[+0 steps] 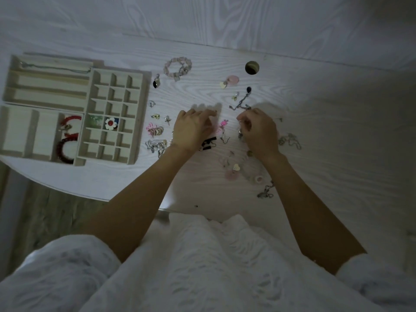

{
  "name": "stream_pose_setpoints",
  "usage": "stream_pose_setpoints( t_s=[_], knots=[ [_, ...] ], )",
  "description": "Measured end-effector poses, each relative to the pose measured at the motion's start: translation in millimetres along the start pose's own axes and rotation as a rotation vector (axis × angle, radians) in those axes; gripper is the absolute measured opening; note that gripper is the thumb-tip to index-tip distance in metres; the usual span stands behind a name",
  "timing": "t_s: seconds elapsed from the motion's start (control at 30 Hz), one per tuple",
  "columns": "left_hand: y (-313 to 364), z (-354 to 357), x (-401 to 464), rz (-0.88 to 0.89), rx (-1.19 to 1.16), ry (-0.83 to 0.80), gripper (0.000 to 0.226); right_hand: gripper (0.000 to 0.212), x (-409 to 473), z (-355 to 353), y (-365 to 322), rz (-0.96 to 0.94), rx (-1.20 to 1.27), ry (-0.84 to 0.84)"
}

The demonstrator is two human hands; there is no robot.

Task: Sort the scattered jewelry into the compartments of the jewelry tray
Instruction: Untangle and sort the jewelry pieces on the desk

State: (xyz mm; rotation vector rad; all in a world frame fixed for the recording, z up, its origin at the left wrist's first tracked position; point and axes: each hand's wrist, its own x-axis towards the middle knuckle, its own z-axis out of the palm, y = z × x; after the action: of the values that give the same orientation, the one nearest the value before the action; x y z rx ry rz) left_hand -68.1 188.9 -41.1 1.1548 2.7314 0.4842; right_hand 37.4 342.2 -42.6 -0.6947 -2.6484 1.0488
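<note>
Jewelry spread across a pale wood-grain tabletop (315, 131), seen from above in dim light. Left hand (193, 129) lying flat among the pieces, fingers extended and relaxed, its grip loose and holding nothing. Right hand (258, 131) curled, fingertips pinching a silver chain (242, 102) that trails away toward a dark oval pendant (248, 89). Between the hands, a small pink charm (223, 124); just below it, a black bow earring (208, 143) partly under the left wrist. Farther back, a pale pink bead bracelet (178, 68) and a pink disc with a heart charm (230, 81). Left of the left hand, a pink flower piece (152, 128) and a tangle of silver chain (155, 145). Near the right forearm, another heart charm (236, 167) and a further silver tangle (266, 191).

Jewelry tray (139, 118) at the left edge of the tabletop, well apart from both hands. Red bead bracelets (67, 140) in a long lower-left compartment; a white flower with red centre (110, 123) in one small square cell, a green piece (94, 120) in the cell beside it. Thin cord (56, 68) lying in the top long slot. White textured sleeves in the foreground.
</note>
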Motion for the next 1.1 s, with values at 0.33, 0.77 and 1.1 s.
stream_pose_setpoints(
  t_s=[0.33, 0.77, 1.1],
  knots=[
    [-9.4, -0.1, -13.1, 0.099, 0.021, 0.011, 0.008, 0.013, 14.5, 14.8, -19.9, -0.276, -0.295, -0.162],
    [-1.0, -31.6, -29.7, -0.036, -0.454, 0.09, 0.035, 0.009, 7.4, -11.6, -54.7, -0.377, -0.199, -0.155],
    [-78.4, -67.1, -143.2, -0.606, -0.796, 0.279, 0.009, 0.009, -17.7, 76.7, -145.7, 0.065, 0.419, -0.653]
  ],
)
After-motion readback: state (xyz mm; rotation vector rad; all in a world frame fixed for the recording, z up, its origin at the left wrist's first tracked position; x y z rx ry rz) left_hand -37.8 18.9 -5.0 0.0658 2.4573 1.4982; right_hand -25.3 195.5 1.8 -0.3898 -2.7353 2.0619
